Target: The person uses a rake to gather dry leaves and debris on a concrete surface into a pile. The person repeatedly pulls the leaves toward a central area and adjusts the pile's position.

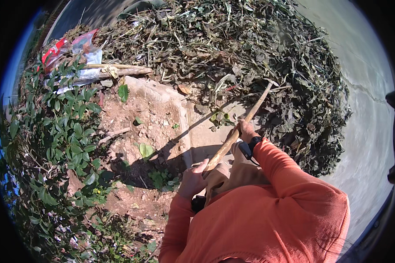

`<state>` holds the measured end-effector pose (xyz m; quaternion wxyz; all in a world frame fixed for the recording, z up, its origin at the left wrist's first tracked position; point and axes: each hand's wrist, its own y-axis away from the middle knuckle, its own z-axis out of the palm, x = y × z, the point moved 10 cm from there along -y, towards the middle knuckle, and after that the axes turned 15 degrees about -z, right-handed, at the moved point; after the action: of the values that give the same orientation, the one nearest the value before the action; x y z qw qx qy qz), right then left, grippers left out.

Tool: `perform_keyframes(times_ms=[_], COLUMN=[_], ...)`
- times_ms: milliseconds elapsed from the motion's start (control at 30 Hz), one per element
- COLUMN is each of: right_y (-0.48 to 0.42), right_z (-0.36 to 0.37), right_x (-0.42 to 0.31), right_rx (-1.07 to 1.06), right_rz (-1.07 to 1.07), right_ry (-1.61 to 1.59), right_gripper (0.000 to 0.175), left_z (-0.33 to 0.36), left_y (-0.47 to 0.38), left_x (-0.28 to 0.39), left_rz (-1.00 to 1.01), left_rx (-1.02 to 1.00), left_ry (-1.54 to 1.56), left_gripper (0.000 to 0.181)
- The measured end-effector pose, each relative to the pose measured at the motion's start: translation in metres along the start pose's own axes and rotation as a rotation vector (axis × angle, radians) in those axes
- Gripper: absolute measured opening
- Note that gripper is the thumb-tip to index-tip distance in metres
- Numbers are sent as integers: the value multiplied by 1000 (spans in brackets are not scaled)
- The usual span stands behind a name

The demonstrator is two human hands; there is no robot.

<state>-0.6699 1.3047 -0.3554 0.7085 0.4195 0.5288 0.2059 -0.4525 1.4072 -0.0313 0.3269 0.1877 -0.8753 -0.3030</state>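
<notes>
My left hand [192, 179] grips the near end of a long wooden handle [228, 143] in front of my body. Farther up the same shaft, my right hand [248, 131] is closed around it, with a dark band on the wrist. The handle slants away to the upper right, where a thin metal head [271, 82] touches a heap of dry leaves and stalks [230, 49]. Leaves partly hide that head, so its exact kind cannot be told. Below the hands lies a strip of concrete [205, 131] with a few green leaves on it.
Reddish soil [144, 115] lies left of a low concrete edge [184, 138]. Leafy shrubs [72, 141] crowd the left side. Cut branches [125, 70] and red and white plastic packaging [89, 49] rest at the upper left. Smooth grey paving [365, 115] borders the heap on the right.
</notes>
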Motion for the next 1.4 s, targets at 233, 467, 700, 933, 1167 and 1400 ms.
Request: perform_keyframes(times_ms=[233,467,700,933,1167,1400], right_y=[15,96,125,28,-76,-54], right_z=[-38,66,141,32,-196,-209], right_x=[16,32,10,-68,-164,-167], right_rx=[-18,-167,-341,-156,275,230], right_rz=[-177,158,240,38,-256,-289], right_ry=[380,-169,-328,-583,-743,-805], right_gripper=[17,21,16,12,19,21], left_z=[2,-31,-68,-35,119,126], left_y=[10,76,93,-18,-121,-115], left_x=[-38,-59,-35,58,275,286], left_rz=[-19,-12,-91,223,973,940], left_rx=[-32,258,249,82,128,44], left_ry=[174,96,-159,-178,-619,-635], left_gripper=[55,66,66,64,52,63])
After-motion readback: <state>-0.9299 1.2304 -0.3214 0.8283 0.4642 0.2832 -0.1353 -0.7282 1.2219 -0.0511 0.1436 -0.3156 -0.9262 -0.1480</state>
